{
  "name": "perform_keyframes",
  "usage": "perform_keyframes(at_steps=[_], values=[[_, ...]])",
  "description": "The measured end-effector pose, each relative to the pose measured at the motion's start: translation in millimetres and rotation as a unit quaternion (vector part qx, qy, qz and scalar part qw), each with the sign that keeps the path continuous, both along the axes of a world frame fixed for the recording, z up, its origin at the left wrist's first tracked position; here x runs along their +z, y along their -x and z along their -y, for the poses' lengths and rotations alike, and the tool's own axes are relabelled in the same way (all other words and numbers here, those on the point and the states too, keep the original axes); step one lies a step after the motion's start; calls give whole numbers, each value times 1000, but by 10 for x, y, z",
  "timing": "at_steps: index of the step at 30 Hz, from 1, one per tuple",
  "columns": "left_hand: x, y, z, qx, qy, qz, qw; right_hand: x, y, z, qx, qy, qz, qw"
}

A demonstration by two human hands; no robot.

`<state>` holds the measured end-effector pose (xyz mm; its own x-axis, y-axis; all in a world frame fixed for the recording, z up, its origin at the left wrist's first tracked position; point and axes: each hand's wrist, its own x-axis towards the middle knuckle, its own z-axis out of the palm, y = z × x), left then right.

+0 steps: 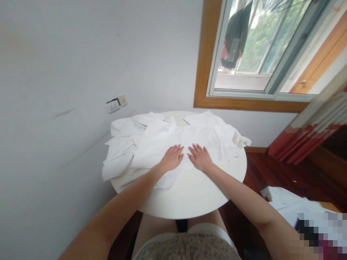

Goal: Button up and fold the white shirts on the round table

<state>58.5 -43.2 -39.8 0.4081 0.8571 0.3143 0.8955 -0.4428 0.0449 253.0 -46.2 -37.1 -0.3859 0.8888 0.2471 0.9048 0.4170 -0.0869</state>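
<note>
A white garment, perhaps a shirt, lies spread across a round white table. My left hand rests palm down on its near middle, fingers stretched out. Close beside it on the right, my right hand also lies flat on the white cloth, fingers a little apart. Neither hand grips anything. More white cloth is bunched at the table's left side and hangs slightly over the edge. I cannot tell whether it belongs to the same garment. A flat white piece shows under my left forearm.
Behind the table stands a pale wall with a socket. A wood-framed window is at the upper right, with a red and white curtain beside it. Light cloth lies at the lower right above the dark wooden floor.
</note>
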Motion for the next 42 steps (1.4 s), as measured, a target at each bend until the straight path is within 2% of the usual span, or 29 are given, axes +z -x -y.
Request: perform_keyframes(at_steps=[7,13,16,19,21,24,31,35,39,42], values=[[40,747,250,24,-25,-56,998,-38,-390,33,-9,-11,16,1000],[12,1056,390,36,-31,-50,998,-92,-660,89,-8,-22,2,1000],[64,1156,418,1,-6,-46,999,-32,-781,96,28,3,-19,999],[161,1262,442,-54,33,-67,996,103,-926,113,108,52,-35,992],[219,1310,454,-71,47,-80,993,200,-1010,131,148,69,-35,986],[282,1325,462,-72,40,-96,992,296,-1077,155,168,53,-20,984],[373,1320,567,-106,-6,-165,980,305,-1135,177,206,-12,44,977],[382,1377,646,-89,-1,-185,979,342,-1165,200,173,-11,83,981],[435,1388,684,-22,-6,-170,985,370,-1144,248,113,-17,113,987],[516,1388,702,13,-17,-180,983,325,-1155,278,47,-41,109,992]])
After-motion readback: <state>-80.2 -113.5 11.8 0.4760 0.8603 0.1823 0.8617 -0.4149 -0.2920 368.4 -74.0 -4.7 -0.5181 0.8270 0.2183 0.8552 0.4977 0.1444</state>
